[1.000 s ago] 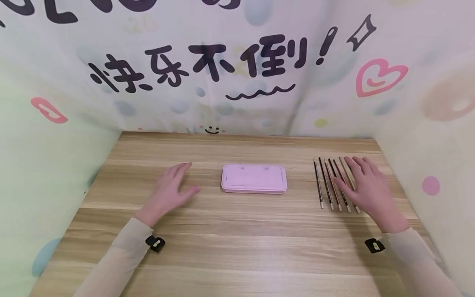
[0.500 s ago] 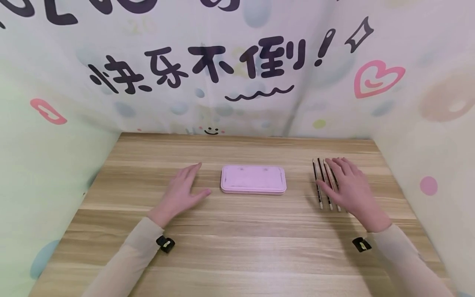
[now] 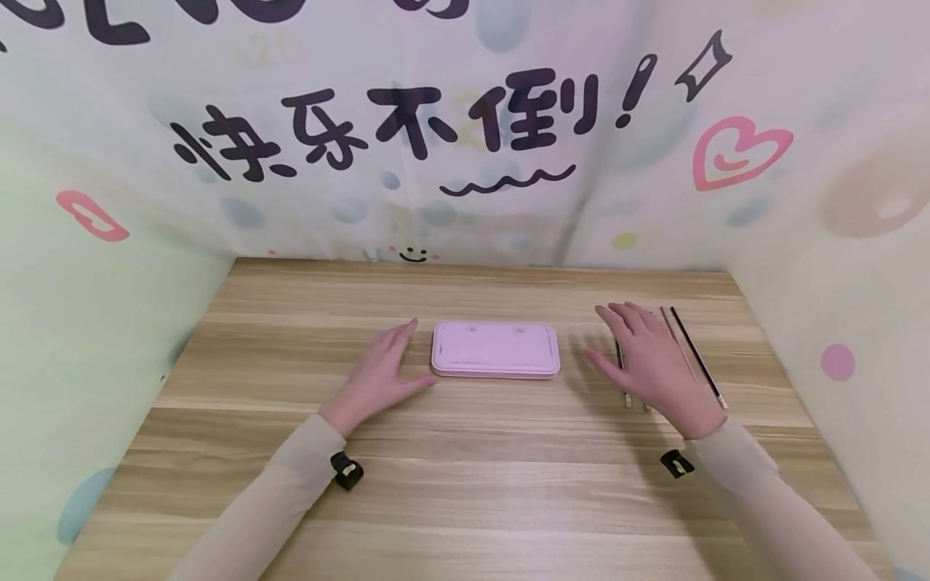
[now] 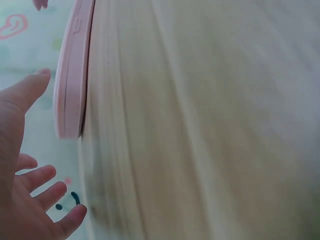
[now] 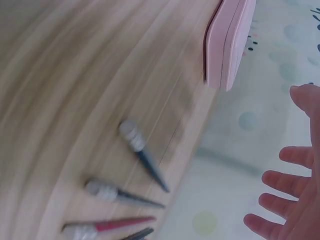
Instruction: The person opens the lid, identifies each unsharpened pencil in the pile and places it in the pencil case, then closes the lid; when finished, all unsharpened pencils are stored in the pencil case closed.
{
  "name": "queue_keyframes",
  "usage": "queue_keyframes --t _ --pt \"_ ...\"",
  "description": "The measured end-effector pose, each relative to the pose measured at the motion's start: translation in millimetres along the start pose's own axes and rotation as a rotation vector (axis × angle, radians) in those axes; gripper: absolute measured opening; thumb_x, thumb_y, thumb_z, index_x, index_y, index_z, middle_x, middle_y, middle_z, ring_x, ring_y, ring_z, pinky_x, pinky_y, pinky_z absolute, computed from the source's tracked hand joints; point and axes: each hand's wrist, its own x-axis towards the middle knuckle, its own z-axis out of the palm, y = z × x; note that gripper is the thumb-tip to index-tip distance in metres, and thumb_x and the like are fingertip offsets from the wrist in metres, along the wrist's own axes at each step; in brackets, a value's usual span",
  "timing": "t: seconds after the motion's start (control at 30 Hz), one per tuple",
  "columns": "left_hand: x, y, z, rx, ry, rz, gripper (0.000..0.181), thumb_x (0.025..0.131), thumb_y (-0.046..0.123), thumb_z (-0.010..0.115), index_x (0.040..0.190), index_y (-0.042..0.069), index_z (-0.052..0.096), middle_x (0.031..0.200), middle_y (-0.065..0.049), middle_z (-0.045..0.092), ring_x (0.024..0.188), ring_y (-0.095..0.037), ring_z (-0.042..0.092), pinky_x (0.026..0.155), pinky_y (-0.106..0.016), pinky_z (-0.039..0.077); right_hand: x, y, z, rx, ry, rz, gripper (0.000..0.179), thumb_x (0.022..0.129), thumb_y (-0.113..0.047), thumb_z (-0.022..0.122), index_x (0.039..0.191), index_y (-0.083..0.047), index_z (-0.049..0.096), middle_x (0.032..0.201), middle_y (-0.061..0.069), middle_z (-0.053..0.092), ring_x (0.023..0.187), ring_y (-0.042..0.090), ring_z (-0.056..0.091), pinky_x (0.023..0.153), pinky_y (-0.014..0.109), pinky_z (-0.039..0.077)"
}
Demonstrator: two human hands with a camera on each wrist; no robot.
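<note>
A flat pink pencil case (image 3: 496,349) with rounded corners lies closed mid-table; a small latch shows on its side in the left wrist view. My left hand (image 3: 379,373) hovers just left of it, fingers and thumb spread, apart from the case. To the right of the case, my right hand (image 3: 649,365) is held over a row of pencils, fingers spread and holding nothing. It hides most of them. A black pencil (image 3: 699,359) and a brownish one beside it show past the hand. In the right wrist view, a dark pencil (image 5: 145,159) and a red pencil (image 5: 122,223) have eraser ends.
The wood-grain table (image 3: 465,484) is enclosed by a printed cloth backdrop (image 3: 407,218) at the back and both sides. Black wrist cameras sit on the left sleeve (image 3: 254,516) and right sleeve (image 3: 777,508).
Both hands have moved inward toward the pencil case. The right hand has passed leftward over the pencils, uncovering the rightmost ones and covering others. The case has stayed put.
</note>
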Motion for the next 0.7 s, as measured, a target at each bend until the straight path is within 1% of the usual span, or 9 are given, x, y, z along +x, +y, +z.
queue_keyframes --t 0.1,0.3,0.43,0.6,0.7 --pt "4.0 2.2 3.8 -0.008 -0.007 -0.007 0.105 0.088 0.049 0.081 0.164 0.001 0.025 0.163 -0.024 0.036 0.15 -0.045 0.033 0.123 -0.059 0.025 6.6 -7 4 0.011 -0.021 -0.012 0.072 0.092 -0.038 0.076 0.15 -0.002 0.05 0.145 0.027 0.054 0.138 0.05 0.044 0.109 0.071 0.037" --pt "12.3 8.0 9.4 -0.007 -0.02 -0.015 0.106 0.087 0.048 0.083 0.163 0.001 0.026 0.163 -0.024 0.037 0.15 -0.043 0.034 0.124 -0.058 0.026 19.7 -20 12 0.012 -0.077 -0.042 0.072 0.096 -0.044 0.071 0.151 -0.003 0.048 0.149 0.025 0.051 0.14 0.048 0.043 0.111 0.07 0.037" --pt "17.6 11.3 12.6 -0.038 -0.031 -0.032 0.107 0.086 0.045 0.084 0.163 0.0 0.026 0.164 -0.023 0.035 0.151 -0.042 0.032 0.124 -0.057 0.024 28.2 -28 20 0.008 -0.103 -0.068 0.072 0.098 -0.048 0.067 0.151 -0.003 0.049 0.148 0.024 0.052 0.139 0.046 0.046 0.111 0.067 0.039" --pt "23.5 10.7 16.3 -0.084 -0.045 -0.062 0.11 0.083 0.041 0.089 0.163 0.0 0.025 0.165 -0.021 0.033 0.152 -0.041 0.029 0.125 -0.057 0.023 37.4 -40 31 0.004 -0.146 -0.101 0.073 0.097 -0.05 0.067 0.151 -0.003 0.05 0.148 0.022 0.054 0.138 0.044 0.048 0.11 0.066 0.041" --pt "25.4 9.4 17.1 -0.093 -0.064 -0.07 0.11 0.082 0.04 0.089 0.163 0.0 0.026 0.165 -0.021 0.033 0.152 -0.042 0.029 0.124 -0.058 0.023 42.3 -48 37 -0.013 -0.188 -0.128 0.074 0.098 -0.051 0.066 0.152 -0.003 0.049 0.149 0.022 0.054 0.139 0.042 0.048 0.112 0.064 0.041"
